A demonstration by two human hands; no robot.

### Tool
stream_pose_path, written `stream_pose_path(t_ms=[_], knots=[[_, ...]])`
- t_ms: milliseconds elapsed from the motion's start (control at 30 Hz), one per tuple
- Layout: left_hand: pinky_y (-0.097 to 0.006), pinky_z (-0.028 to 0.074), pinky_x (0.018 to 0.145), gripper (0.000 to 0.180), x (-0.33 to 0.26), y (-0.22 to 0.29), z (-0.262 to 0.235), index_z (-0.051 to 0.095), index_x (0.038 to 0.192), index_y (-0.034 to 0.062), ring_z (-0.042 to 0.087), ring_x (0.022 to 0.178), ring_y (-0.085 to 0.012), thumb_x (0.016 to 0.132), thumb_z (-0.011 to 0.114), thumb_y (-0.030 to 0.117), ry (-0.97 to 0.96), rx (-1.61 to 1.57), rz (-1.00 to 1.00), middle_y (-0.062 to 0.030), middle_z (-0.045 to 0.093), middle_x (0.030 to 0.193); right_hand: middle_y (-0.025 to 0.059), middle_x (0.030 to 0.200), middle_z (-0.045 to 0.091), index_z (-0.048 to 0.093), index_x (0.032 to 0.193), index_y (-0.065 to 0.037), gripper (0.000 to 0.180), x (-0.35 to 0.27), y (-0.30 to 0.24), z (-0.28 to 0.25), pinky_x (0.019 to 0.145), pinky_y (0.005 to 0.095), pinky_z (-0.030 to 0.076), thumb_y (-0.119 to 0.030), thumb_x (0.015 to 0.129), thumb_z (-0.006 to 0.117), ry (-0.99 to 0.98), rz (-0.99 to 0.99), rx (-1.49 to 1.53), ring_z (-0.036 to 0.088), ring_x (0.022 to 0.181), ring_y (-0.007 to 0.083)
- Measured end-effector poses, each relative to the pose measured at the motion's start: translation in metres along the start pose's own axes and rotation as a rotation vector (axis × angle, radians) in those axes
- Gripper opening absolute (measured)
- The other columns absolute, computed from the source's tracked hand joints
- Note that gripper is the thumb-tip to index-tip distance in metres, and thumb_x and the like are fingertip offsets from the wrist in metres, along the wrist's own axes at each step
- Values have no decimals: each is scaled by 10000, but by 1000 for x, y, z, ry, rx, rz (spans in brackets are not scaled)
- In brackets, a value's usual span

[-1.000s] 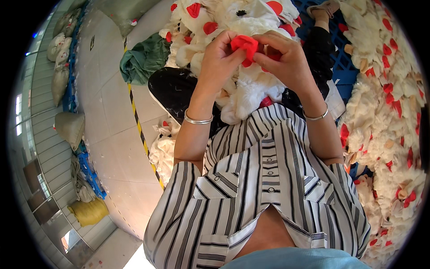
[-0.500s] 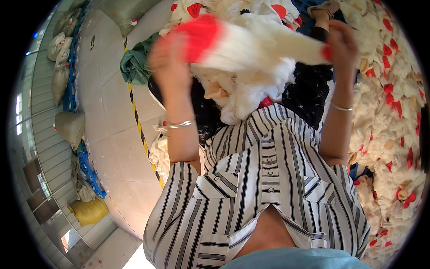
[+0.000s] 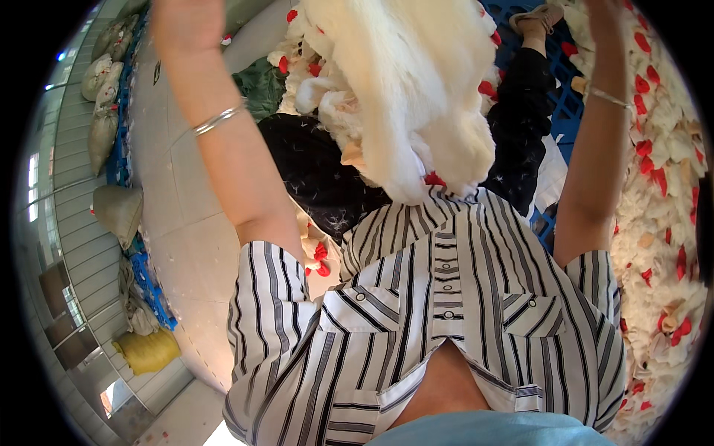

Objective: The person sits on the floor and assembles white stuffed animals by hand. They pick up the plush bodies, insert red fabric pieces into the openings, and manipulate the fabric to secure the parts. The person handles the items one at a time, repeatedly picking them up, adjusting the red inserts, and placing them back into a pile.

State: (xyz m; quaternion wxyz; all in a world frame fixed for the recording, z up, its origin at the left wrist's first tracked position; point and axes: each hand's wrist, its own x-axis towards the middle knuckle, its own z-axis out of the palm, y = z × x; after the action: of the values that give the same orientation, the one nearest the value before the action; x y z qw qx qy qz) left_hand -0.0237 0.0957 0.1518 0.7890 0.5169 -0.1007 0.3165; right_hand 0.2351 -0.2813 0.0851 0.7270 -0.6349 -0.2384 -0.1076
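At the top left, my left hand [image 3: 187, 26] is raised and partly cut off by the upper edge, its fingers out of view. My right hand [image 3: 604, 13] is lifted at the top right, also cut off and blurred. Between them a long cream-white furry pelt [image 3: 416, 97] hangs over my lap. Its top end leaves the picture, so I cannot see whether either hand grips it. More white fur pieces [image 3: 338, 111] lie beneath and beside it, between my black-trousered legs [image 3: 320, 163].
A large pile of white fur pieces with red patches [image 3: 662, 245] fills the right side. Green cloth [image 3: 262, 88] lies beyond my left leg. A blue plastic pallet [image 3: 569, 123] is under my right leg. Stuffed sacks [image 3: 119, 212] and a yellow bundle [image 3: 147, 349] line the left wall.
Both hands have moved up and apart, away from my lap. The white and red piece stretched between them no longer shows that way; a long white pelt now hangs down the middle.
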Motion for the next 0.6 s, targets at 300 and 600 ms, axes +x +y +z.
stream_pose_path(t_ms=[300, 600], knots=[[-310, 538, 763, 374, -237, -218, 11, 512, 1224, 15, 610, 967, -165, 932, 576, 239, 437, 323, -893, -77, 606, 1085, 54, 1096, 636, 612, 1160, -1, 365, -217, 144, 1, 781, 275, 496, -277, 922, 585, -825, 742, -332, 606, 965, 147], [-364, 528, 795, 330, -264, -224, 21, 567, 1140, -6, 633, 892, -231, 940, 528, 254, 447, 581, -982, -110, 640, 1007, 57, 783, 658, 678, 938, 28, 433, -259, 107, 43, 590, 310, 486, -400, 916, 615, -636, 775, -211, 594, 651, 116]])
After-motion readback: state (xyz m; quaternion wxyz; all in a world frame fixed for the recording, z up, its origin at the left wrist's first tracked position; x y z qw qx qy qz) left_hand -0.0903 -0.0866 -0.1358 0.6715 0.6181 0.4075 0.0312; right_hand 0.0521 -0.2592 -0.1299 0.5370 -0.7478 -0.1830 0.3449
